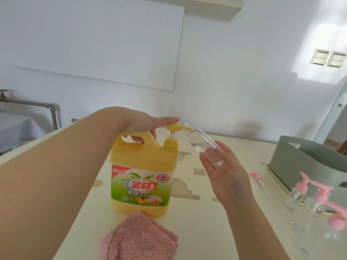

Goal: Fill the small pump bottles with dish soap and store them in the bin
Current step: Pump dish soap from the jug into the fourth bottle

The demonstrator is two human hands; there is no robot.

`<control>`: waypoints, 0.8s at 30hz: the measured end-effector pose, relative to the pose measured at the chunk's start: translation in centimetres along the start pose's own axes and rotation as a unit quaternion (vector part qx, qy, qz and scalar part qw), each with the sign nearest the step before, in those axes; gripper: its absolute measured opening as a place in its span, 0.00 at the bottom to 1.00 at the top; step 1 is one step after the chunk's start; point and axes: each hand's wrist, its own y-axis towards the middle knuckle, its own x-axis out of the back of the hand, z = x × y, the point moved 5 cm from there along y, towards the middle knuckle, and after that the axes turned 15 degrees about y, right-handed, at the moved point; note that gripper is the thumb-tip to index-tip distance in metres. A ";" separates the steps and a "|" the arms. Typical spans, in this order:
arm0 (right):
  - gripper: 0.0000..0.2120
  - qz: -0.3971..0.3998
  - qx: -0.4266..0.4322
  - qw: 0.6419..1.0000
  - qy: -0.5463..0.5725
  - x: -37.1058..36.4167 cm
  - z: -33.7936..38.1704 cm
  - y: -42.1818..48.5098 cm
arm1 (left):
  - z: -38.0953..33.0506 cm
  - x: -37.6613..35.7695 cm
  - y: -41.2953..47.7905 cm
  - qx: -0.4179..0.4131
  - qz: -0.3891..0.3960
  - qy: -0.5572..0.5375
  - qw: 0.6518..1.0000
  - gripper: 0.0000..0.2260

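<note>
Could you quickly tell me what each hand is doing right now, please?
Left hand: closed on the jug handle, thumb resting on its pump.
Right hand: holding the clear bottle tilted at the spout.

Left hand palm down, fingers curled; right hand palm up, gripping.

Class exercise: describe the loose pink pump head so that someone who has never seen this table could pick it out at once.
Start at the grey-green bin on the table's right side. Just in front of its near left corner lies the loose pink pump head, flat on the tabletop with its dip tube trailing. Unlike the other pink pumps nearby, it sits on no bottle.
</note>
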 end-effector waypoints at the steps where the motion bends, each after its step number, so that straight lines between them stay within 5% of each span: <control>1: 0.16 0.000 0.000 1.000 0.002 0.0 0.0 0.0 | 0.1 -0.1 0.0 -0.002 -0.001 -0.003 1.000 0.42; 20: 0.13 0.001 0.002 1.000 0.006 1.6 0.1 -0.4 | -1.2 1.7 0.2 -0.001 -0.024 0.129 0.991 0.39; 24: 0.12 0.002 -0.001 1.000 0.004 1.5 0.2 -0.4 | -1.4 1.9 -0.1 -0.043 -0.099 0.047 0.993 0.24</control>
